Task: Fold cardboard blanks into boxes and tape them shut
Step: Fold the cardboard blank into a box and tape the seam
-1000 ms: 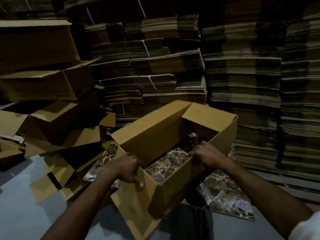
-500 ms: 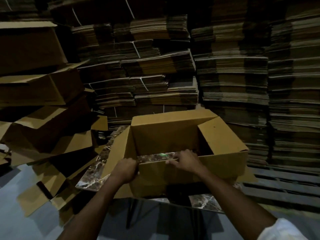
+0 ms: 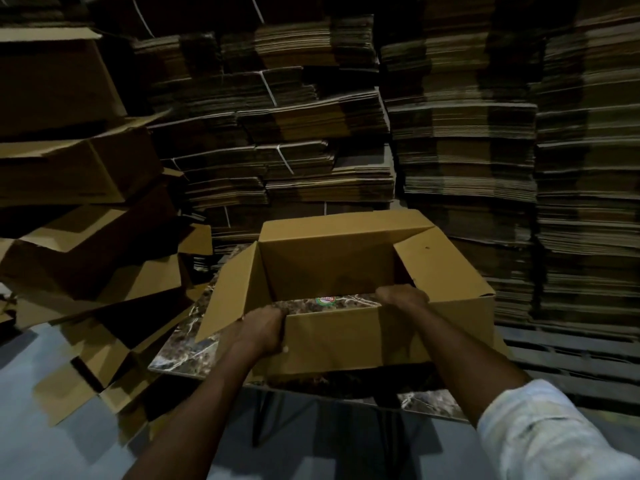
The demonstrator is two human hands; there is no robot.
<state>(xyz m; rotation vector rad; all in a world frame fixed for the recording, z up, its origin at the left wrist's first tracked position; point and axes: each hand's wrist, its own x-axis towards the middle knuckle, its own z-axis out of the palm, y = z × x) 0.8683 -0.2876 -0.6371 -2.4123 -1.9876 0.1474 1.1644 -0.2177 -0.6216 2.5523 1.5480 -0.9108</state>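
Box: the open cardboard box (image 3: 329,341) stands on the marble-patterned bench (image 3: 180,351), its near wall along the front edge, with flaps raised at left, back and right.
Inside: marble pattern and a round sticker (image 3: 325,300) show at the bottom.
Left hand (image 3: 263,329): fingers curled round the box's near-left corner, gripping it.
Right hand (image 3: 401,297): fingers hooked over the near wall's top edge, holding it.
Behind: stacked flat blanks (image 3: 311,133) beyond the back edge.
Left: folded boxes (image 3: 69,174) piled past the left edge.
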